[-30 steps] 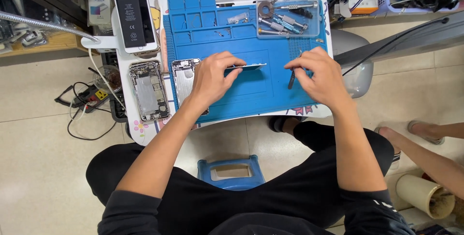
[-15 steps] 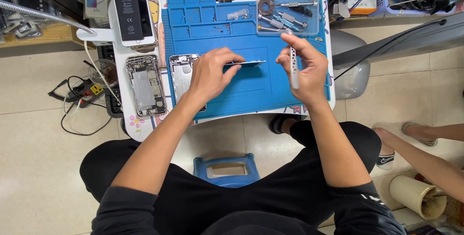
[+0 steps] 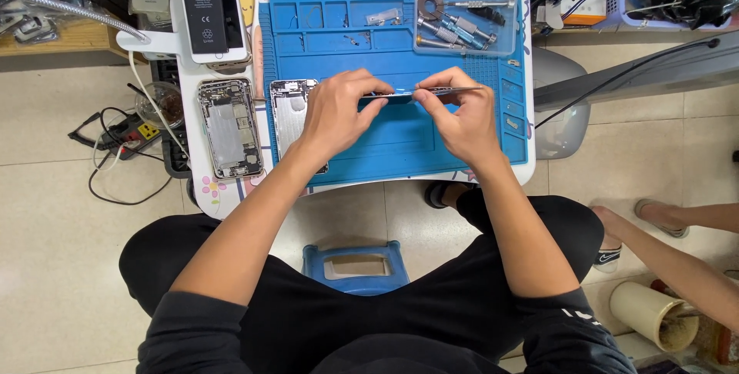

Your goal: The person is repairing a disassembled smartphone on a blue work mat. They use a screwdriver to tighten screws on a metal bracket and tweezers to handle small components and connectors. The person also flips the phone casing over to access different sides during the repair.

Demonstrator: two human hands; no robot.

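My left hand [image 3: 339, 108] and my right hand [image 3: 454, 112] meet over the blue work mat [image 3: 400, 155]. The left hand pinches a small dark flat part [image 3: 396, 98]. The right hand holds a thin metal tool [image 3: 454, 90], its tip resting against that part. Under my left wrist an opened phone housing [image 3: 286, 112] lies on the mat's left edge. A second opened phone body [image 3: 229, 126] rests on the white table to its left.
A phone screen with a black battery on it [image 3: 209, 8] lies at the table's back left. A clear tray of screwdrivers [image 3: 462, 24] sits at the mat's back right. A blue stool [image 3: 358, 266] stands between my legs. Another person's legs [image 3: 677, 243] are at right.
My right hand has brought the metal tool from the mat's right side to the part held by my left hand. The view has shifted slightly.
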